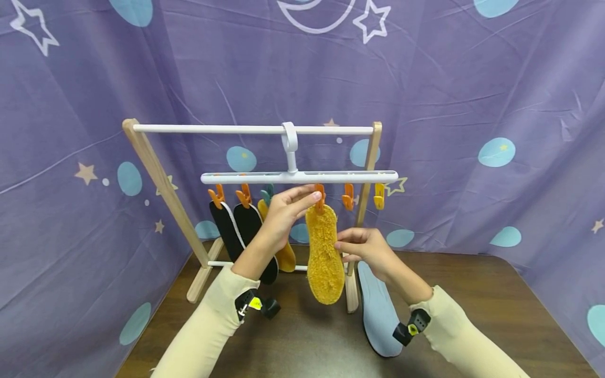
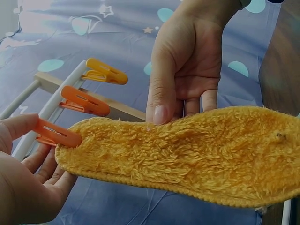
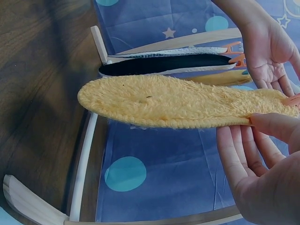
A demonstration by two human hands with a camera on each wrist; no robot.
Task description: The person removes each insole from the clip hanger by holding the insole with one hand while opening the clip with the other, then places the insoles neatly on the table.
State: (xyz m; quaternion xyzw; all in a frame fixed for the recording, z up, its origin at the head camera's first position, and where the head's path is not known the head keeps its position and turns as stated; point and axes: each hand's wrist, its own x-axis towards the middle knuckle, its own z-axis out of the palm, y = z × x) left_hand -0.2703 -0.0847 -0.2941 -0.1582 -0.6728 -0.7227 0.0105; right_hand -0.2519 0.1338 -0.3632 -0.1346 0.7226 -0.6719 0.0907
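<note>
A fuzzy yellow insole (image 1: 326, 257) hangs upright with its top end in an orange clip (image 1: 320, 197) under the white hanger (image 1: 264, 177). My left hand (image 1: 285, 215) pinches that clip between thumb and fingers, as the left wrist view also shows at the clip's outer end. My right hand (image 1: 366, 249) holds the insole's right edge, thumb on the fuzzy face and fingers behind it. In the right wrist view the insole (image 3: 164, 101) stretches out from my right hand (image 3: 267, 164).
Two black insoles (image 1: 227, 228) and another yellow insole (image 1: 286, 258) hang at the left. An orange clip (image 1: 348, 197) and a yellow clip (image 1: 379, 196) hang at the right with nothing in them. A wooden rack (image 1: 163, 194) carries the hanger. A grey-blue insole (image 1: 378, 315) lies on the table (image 1: 472, 299).
</note>
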